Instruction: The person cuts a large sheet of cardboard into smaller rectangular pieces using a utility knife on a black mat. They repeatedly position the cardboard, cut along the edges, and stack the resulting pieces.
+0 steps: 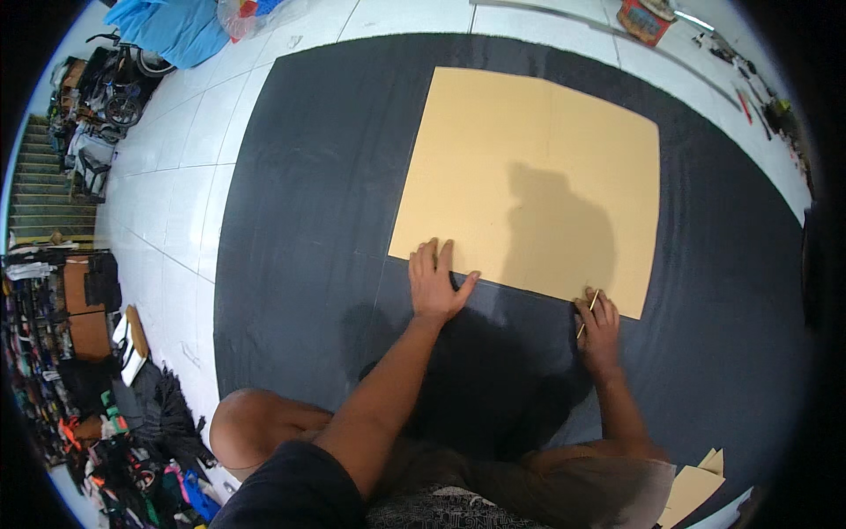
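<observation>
A large tan cardboard sheet (467,167) lies flat on a wide black sheet of material (300,203). My left hand (434,284) rests with spread fingers over the cardboard's near edge, toward its left corner. The thumb points right along that edge. Near the right corner, my right hand (599,328) is closed around a slim yellowish pen (595,300), held slanted at the same edge. Its writing tip is too small to make out. A shadow falls across the middle of the cardboard.
White floor tiles (172,198) surround the black material. Smaller tan pieces (693,494) lie at the lower right. Cluttered goods (97,423) fill the left side, below green steps (53,189). A blue bag (176,31) and a red tub (646,22) stand at the far side.
</observation>
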Action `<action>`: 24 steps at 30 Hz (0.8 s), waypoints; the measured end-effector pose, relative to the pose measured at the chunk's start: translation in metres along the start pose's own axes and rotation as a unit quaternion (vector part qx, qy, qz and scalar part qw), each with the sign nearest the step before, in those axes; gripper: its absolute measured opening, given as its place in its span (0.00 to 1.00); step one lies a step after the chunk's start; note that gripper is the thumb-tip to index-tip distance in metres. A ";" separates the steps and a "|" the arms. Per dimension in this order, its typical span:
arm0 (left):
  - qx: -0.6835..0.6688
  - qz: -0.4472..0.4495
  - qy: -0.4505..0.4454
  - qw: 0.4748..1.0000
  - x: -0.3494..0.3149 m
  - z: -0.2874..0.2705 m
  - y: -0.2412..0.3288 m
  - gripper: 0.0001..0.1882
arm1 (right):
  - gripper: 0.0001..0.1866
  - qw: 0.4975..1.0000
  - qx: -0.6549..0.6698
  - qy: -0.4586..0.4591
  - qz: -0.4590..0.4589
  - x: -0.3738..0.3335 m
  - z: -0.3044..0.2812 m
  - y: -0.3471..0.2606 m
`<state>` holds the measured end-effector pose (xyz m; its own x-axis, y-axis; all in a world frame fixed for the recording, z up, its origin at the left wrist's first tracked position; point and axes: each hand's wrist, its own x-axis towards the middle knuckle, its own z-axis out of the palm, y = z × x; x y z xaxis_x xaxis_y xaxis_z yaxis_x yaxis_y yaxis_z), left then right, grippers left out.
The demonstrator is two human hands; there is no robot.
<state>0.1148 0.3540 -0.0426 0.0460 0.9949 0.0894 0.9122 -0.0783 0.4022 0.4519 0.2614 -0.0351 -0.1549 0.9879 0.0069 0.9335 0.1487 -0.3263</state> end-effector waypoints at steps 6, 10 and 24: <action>-0.001 -0.007 -0.005 1.000 0.004 -0.004 -0.006 0.39 | 0.20 0.996 -0.069 0.027 0.054 -0.010 0.001 -0.004; -0.024 -0.023 -0.003 0.999 0.002 0.002 -0.014 0.37 | 0.19 0.994 -0.077 0.027 0.068 -0.018 0.013 -0.005; -0.043 -0.045 0.011 0.998 -0.003 -0.002 -0.017 0.35 | 0.20 0.994 -0.061 0.044 0.076 -0.021 0.016 -0.021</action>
<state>0.0981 0.3521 -0.0478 -0.0438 0.9967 0.0689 0.8740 0.0048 0.4860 0.4305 0.2370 -0.0440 0.0148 0.9986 0.0510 0.9771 -0.0036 -0.2128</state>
